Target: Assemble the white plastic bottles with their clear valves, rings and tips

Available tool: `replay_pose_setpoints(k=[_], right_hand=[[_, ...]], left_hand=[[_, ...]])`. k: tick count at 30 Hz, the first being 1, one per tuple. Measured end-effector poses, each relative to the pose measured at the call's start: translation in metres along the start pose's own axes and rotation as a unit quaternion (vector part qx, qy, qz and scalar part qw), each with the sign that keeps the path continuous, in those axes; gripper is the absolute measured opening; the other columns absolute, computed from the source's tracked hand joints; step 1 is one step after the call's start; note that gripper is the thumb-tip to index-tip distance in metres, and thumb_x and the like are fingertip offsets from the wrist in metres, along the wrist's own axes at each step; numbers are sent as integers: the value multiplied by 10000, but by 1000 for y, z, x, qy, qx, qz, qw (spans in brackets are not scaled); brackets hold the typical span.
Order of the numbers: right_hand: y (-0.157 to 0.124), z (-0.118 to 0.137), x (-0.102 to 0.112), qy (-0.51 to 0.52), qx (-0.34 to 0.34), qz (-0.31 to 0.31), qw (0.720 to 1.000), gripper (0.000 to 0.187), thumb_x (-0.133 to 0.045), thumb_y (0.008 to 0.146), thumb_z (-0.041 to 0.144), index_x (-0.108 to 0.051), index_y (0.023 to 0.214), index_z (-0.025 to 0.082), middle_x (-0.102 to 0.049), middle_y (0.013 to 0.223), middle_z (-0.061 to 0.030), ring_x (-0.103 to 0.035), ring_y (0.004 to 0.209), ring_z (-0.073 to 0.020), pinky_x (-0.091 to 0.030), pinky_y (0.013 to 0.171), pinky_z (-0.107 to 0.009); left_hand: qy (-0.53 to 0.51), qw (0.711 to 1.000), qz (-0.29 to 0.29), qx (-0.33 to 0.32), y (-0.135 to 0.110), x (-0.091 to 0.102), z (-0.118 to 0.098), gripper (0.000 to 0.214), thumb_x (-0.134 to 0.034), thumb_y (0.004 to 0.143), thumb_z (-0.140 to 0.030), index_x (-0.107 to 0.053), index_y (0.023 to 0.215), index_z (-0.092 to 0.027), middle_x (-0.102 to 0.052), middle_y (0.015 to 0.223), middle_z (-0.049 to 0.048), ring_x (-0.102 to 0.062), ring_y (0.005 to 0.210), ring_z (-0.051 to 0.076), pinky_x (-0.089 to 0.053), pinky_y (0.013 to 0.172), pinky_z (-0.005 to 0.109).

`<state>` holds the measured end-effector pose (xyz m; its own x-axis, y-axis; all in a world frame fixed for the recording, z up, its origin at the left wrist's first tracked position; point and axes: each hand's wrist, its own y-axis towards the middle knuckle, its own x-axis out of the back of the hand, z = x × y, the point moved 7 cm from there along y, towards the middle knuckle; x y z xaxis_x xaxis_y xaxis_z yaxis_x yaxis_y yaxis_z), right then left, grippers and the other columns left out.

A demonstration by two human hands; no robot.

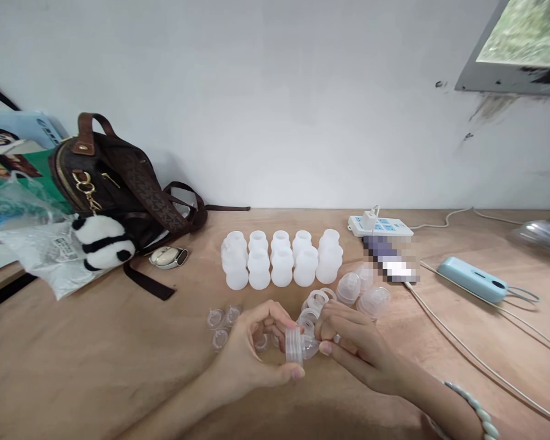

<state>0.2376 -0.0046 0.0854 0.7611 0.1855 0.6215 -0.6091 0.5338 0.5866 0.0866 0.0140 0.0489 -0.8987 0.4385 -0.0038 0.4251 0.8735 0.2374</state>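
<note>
My left hand [252, 351] grips a clear ribbed screw ring [294, 347] on its side between thumb and fingers. A clear silicone bottle nipple [310, 347] sticks out of the ring to the right. My right hand [360, 345] pinches the nipple's tip. More nipples [216, 318] lie on the table by my left hand, some partly hidden behind it. Several loose rings [318, 300] are heaped just beyond my hands. Clear dome caps [374, 302] stand to the right of them. Behind, white frosted baby bottles [282, 267], without tops, stand in two rows.
A brown backpack [119, 177] with a panda plush [103, 242] sits at the left, near a watch [168, 257]. At the right are a power strip [380, 226], a phone [389, 260], a blue power bank [472, 280] and a white cable [458, 345] across the wooden table [96, 360].
</note>
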Motion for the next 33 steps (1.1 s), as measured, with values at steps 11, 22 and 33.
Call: replay_pose_setpoints(k=[11,22,33], right_hand=[[-6,9,-11,-193,93,-22,977,337,-519,1005,442,-575,1185,162,-683,909,-87,-637,813,-214,-517,701,-331],[-8,14,-5,-212,109,-58,969,289,-517,1009,385,-591,1149,144,-705,877,-91,-664,772,-207,-543,690,-333],[-8,8,0,-212,86,-92,969,305,-534,994,413,-584,1145,152,-705,911,-103,-658,795,-212,-554,705,-337]], left_hand=[[73,997,33,16,-5,-8,5,468,-913,638,-449,-675,958,-204,-753,884,30,-697,811,214,-533,749,297],[519,849,-96,33,-21,170,19,664,-269,1020,-484,-164,1603,-185,-122,1697,75,-106,1557,307,-39,1254,549],[478,864,-150,55,-23,210,22,621,-205,1047,-475,-135,1608,-218,-146,1692,54,-128,1551,304,-125,1247,562]])
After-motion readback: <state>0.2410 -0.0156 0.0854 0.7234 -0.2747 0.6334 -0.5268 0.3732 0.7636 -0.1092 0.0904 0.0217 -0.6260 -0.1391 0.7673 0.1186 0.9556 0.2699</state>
